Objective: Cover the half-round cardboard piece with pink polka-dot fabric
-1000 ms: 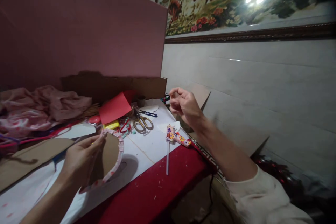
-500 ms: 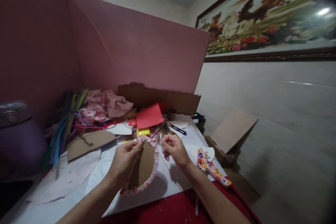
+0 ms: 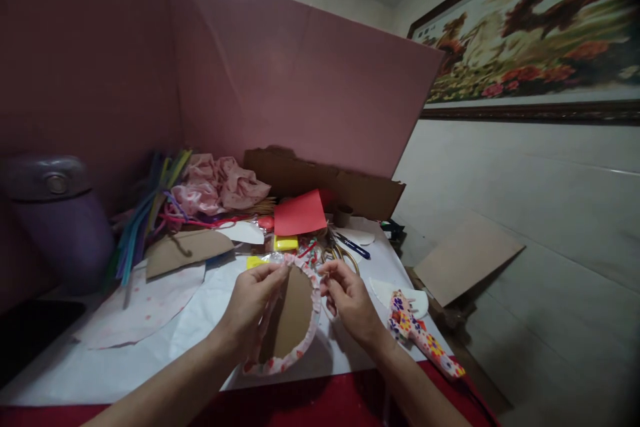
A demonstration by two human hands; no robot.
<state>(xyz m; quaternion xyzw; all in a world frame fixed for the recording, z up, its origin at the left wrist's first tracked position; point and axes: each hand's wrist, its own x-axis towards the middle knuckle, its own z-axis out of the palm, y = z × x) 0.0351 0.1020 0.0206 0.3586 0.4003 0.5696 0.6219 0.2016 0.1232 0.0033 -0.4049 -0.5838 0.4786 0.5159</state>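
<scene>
My left hand (image 3: 253, 310) grips a rounded cardboard piece (image 3: 293, 320) edged with pink floral fabric, holding it upright over the white paper. My right hand (image 3: 350, 300) is closed in a pinch at the piece's upper right edge, touching the fabric trim. What its fingertips pinch is too small to see. A flower-patterned glue gun (image 3: 420, 337) lies just right of my right wrist.
Scissors (image 3: 340, 255), a blue pen (image 3: 353, 245), red paper (image 3: 299, 213), a yellow block (image 3: 285, 243), pink cloth (image 3: 215, 187), pipe cleaners (image 3: 145, 220) and cardboard sheets (image 3: 183, 250) crowd the back. A purple container (image 3: 60, 220) stands left. Pink boards wall the table; its red edge (image 3: 310, 403) is near me.
My right hand came back from the far right of the table to the cardboard piece's edge. The view swung left, and both hands now sit on the piece.
</scene>
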